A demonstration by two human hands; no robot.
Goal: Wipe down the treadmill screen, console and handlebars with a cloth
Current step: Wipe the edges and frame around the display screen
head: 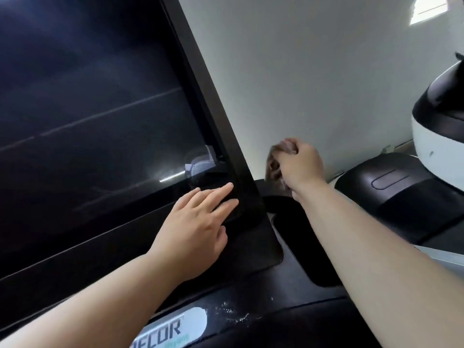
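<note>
While the dark treadmill screen (88, 109) fills the left side, the black console (288, 310) runs beneath it, speckled with white flecks near its front edge. A white-and-black machine (437, 136) stands at the right. The left hand (193, 227) lies flat, fingers straight, on the screen's lower right corner. The right hand (301, 164) clutches a crumpled brownish cloth (275, 167) just beyond the screen's right edge, above the console. A white label (175, 327) on the console reads "ECOR", its start hidden.

You faced a plain white wall (313, 71); a small bright window (429, 11) sat high at your right; a white-and-black machine (438, 144) stood below it.
</note>
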